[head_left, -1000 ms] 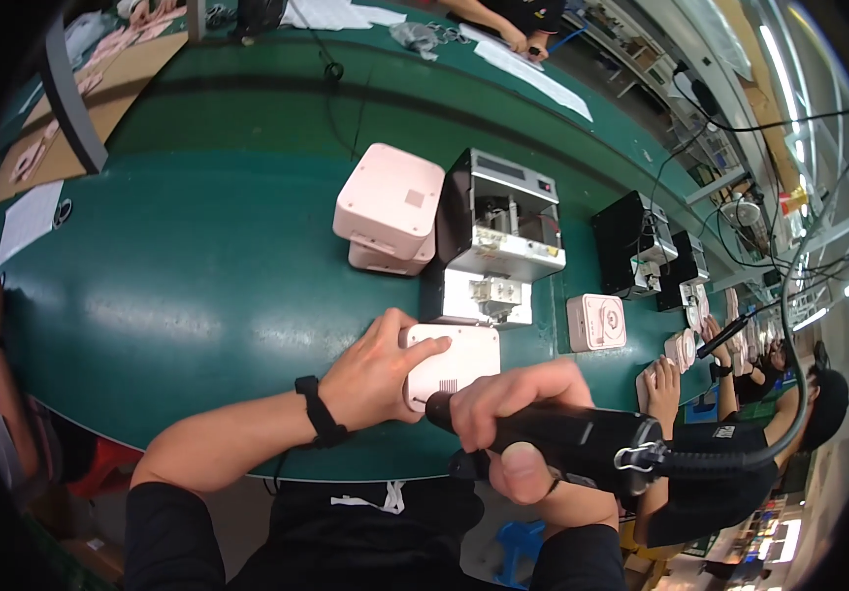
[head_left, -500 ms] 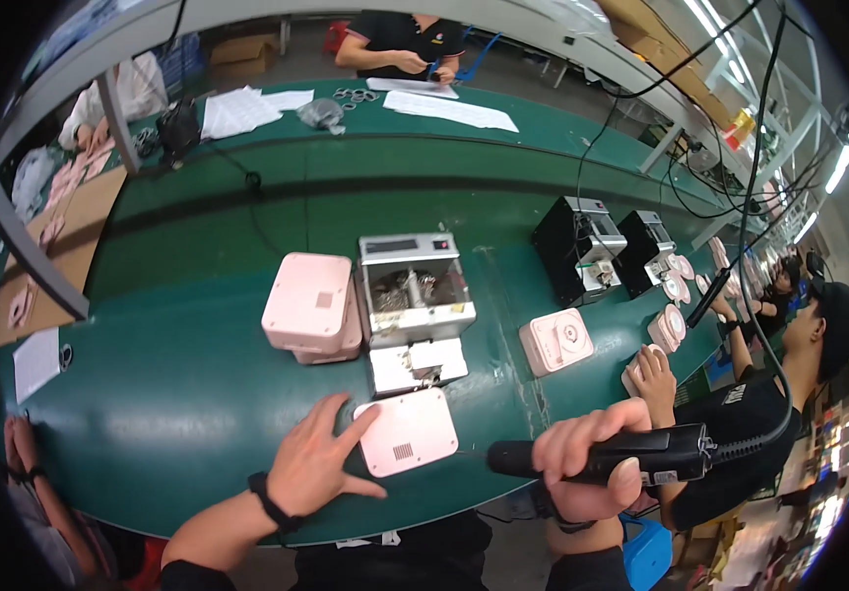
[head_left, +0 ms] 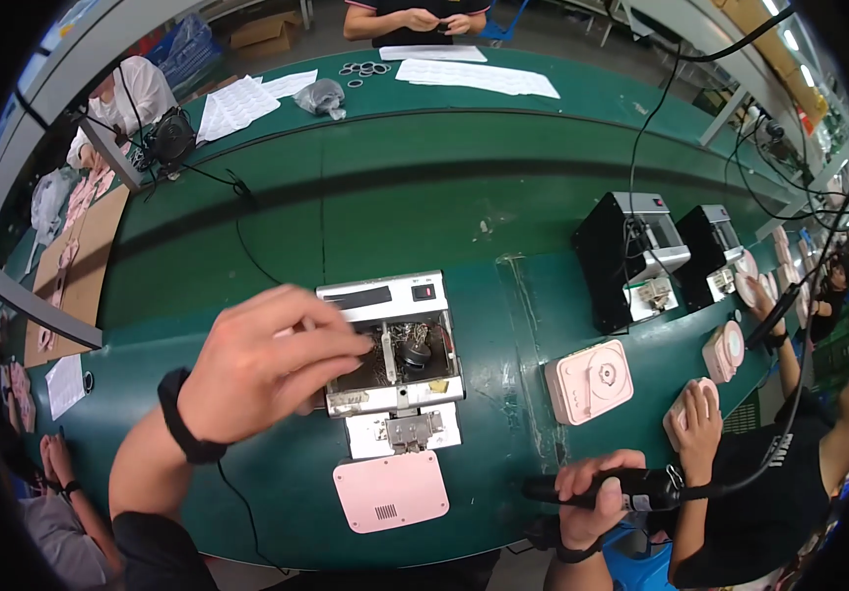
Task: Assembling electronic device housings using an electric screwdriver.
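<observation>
My left hand (head_left: pixel 262 364) is raised at the left side of a silver screw feeder (head_left: pixel 441 369), its fingertips over the feeder's open tray. Thumb and forefinger come together in a pinch; anything between them is too small or blurred to make out. My right hand (head_left: pixel 592 492) is closed round a black electric screwdriver (head_left: pixel 646 490), whose tip points left above the green table. In front of the feeder lies a pale pink casing (head_left: pixel 390 492), flat, with a small dark grille and holes near its corners. Neither hand touches it.
To the right sits another pink casing (head_left: pixel 590 382) with a round hub. Two black feeders (head_left: pixel 631 261) stand behind it. A co-worker's hand (head_left: pixel 697 424) rests on a pink part at the right. White sheets (head_left: pixel 479 77) lie across the far table. Cables hang at the right.
My left hand has left the pink casing and risen to the feeder. The stack of pink casings left of the feeder no longer shows. My right hand still grips the screwdriver, now lower in view.
</observation>
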The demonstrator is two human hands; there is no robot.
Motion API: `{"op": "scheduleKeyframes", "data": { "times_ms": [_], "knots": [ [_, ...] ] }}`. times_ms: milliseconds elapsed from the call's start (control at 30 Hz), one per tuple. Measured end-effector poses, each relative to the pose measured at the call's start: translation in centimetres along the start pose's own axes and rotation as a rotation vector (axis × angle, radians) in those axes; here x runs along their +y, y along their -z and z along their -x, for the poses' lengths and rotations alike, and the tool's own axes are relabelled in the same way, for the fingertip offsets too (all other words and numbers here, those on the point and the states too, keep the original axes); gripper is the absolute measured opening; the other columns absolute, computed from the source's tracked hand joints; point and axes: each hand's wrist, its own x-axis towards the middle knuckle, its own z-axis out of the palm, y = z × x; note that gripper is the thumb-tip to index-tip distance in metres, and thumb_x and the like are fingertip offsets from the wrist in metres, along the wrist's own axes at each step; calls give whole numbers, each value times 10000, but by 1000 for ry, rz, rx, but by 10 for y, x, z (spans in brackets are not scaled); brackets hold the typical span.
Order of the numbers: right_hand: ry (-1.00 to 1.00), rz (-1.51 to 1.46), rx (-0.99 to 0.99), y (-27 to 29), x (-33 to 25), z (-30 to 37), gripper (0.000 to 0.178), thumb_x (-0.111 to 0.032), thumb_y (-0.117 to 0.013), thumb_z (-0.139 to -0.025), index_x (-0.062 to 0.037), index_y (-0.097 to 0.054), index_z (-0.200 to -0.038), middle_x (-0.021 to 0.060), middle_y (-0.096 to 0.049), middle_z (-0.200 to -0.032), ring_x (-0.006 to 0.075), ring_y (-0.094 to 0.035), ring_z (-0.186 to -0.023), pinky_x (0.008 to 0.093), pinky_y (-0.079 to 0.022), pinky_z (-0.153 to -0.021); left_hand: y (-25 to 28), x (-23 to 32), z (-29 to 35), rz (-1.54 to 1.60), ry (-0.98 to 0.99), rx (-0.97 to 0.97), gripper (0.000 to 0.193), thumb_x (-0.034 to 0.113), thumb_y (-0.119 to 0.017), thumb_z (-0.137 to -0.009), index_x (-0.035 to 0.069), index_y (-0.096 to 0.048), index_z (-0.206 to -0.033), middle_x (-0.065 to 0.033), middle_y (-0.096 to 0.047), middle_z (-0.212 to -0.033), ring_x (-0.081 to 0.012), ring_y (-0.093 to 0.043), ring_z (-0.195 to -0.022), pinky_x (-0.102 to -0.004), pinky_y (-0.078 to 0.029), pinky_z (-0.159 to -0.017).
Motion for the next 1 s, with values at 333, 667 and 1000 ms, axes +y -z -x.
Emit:
{"op": "scheduleKeyframes", "data": {
  "times_ms": [333,667,1000],
  "knots": [
    [-56,-57,93,15,2,-2,478,-397,-736,-871,-94,-407,-1041,59,-506,-650,186,-507,-478,327,-459,-486,-41,-20,-75,-34,-310,-267,248,113,-803,-715,102,-727,-951,-22,-621,-985,-218,-616,-894,-346,-519,-753],
    [14,-101,68,20,1,8,444,-365,-715,-884,-86,-409,-1044,62,-504,-657,184,-503,-480,331,-465,-493,-49,-14,-80,-183,-526,-375,129,131,-736,-797,77,-694,-906,-20,-646,-965,-215,-632,-890,-348,-519,-784],
    [69,-107,110,22,2,13,340,-299,-632,-920,-76,-407,-1043,60,-499,-663,175,-492,-487,343,-474,-519,-38,-11,-77,43,-227,-319,76,112,-662,-901,44,-655,-935,-88,-709,-877,-294,-683,-801,-383,-544,-717]
  ]
}}
